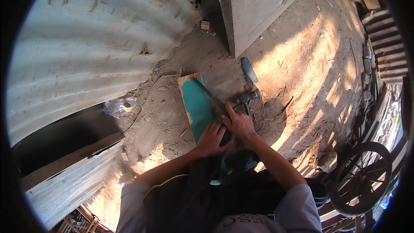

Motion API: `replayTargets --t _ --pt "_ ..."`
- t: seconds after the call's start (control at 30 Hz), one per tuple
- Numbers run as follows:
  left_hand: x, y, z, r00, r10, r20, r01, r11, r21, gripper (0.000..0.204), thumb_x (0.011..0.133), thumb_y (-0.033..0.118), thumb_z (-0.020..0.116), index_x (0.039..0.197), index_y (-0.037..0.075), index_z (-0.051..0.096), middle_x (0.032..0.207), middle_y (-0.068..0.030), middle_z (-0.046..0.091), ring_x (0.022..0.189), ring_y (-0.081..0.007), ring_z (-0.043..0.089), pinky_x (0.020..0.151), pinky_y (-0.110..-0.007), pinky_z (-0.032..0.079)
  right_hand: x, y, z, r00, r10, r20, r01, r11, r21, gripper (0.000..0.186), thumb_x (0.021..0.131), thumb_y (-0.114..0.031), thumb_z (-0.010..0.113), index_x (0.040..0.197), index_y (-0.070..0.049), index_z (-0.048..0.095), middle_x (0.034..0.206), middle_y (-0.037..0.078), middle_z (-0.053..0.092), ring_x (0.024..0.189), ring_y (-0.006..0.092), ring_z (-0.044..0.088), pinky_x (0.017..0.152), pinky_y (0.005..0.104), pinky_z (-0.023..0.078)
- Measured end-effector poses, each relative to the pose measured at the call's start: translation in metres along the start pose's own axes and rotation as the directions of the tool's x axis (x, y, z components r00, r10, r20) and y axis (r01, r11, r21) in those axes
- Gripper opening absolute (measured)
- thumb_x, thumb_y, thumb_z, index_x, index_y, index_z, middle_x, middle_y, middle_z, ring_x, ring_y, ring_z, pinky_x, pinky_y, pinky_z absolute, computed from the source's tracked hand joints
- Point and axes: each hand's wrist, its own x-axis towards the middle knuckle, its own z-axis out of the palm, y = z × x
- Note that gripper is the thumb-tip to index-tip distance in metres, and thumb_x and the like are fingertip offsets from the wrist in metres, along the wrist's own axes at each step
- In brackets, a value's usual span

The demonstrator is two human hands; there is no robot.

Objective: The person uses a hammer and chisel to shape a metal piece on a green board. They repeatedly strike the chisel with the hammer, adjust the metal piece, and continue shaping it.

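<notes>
A hand saw (209,96) with a dark, tapering blade lies slantwise over a wooden board (196,107) with a worn green face. My right hand (240,125) is closed at the saw's near end, its index finger stretched along the blade; the handle is hidden under it. Just left of it, my left hand (210,140) grips the near part of the board, fingers over its face and thumb apart. Its fingertips come close to my right hand. A hammer (246,99) lies on the ground beyond my right hand. The board's near end is hidden by my hands and legs.
A flat grey-blue object (249,70) lies by the foot of a pale door panel (258,13). Corrugated metal sheeting (99,51) stands at the left. A small wood block (205,25) rests near it. A spoked wheel (362,177) is at the lower right.
</notes>
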Motion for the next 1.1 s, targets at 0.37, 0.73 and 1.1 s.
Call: replayTargets --t 0.37,0.73,1.1 --pt "0.005 0.002 -0.001 0.999 -0.018 0.044 0.019 1.0 -0.014 0.063 0.08 0.038 0.065 0.123 -0.005 0.046 0.119 -0.0237 0.049 0.11 -0.04 0.048 0.095 -0.048 0.038 0.053 -0.04 -0.02 0.999 0.013 0.03 -0.014 1.0 0.026 0.057 0.09 -0.035 0.057 0.14 -0.012 0.041 0.074 0.024 0.064 0.068 0.0425 0.065 0.058 0.0485 0.053" --pt "0.003 -0.003 -0.002 1.0 0.006 0.007 -0.006 1.0 -0.022 0.059 0.082 0.039 0.062 0.121 -0.004 0.048 0.114 -0.02 0.051 0.11 -0.0349 0.049 0.095 -0.045 0.038 -0.01 -0.007 -0.035 0.996 0.008 0.091 -0.01 1.0 0.018 0.058 0.09 -0.036 0.058 0.14 -0.011 0.041 0.067 0.024 0.062 0.064 0.0416 0.064 0.058 0.0484 0.052" --pt "0.001 -0.004 -0.002 1.0 0.001 -0.015 -0.003 0.997 -0.079 0.06 0.08 0.036 0.065 0.121 -0.005 0.048 0.116 -0.0193 0.051 0.11 -0.0342 0.049 0.094 -0.044 0.039 -0.017 -0.012 -0.026 0.994 0.039 0.105 -0.041 0.999 0.017 0.057 0.09 -0.034 0.057 0.14 -0.01 0.041 0.068 0.024 0.062 0.063 0.0422 0.064 0.055 0.0497 0.051"
